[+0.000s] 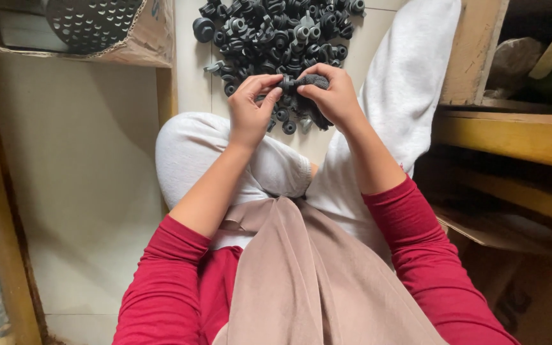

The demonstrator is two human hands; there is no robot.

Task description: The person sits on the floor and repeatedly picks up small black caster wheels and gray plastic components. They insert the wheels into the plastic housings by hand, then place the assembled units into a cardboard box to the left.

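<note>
Beige draped cloth [314,281] and red sleeves are filling the foreground. Left hand [250,108] and right hand [333,96] are pinching one small black rubber part [296,82] between them, its shape largely hidden by fingers, above the heap of similar black parts [276,32] on the floor, cut off at top.

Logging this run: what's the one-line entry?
left hand: pinches small black part | right hand: holds dark pad | black parts pile on floor

The pale tiled floor [84,160] carries everything; a heap of small black rubber parts [276,32] lies on it just beyond and under the hands. A cardboard box [151,41] sits to their left.
</note>
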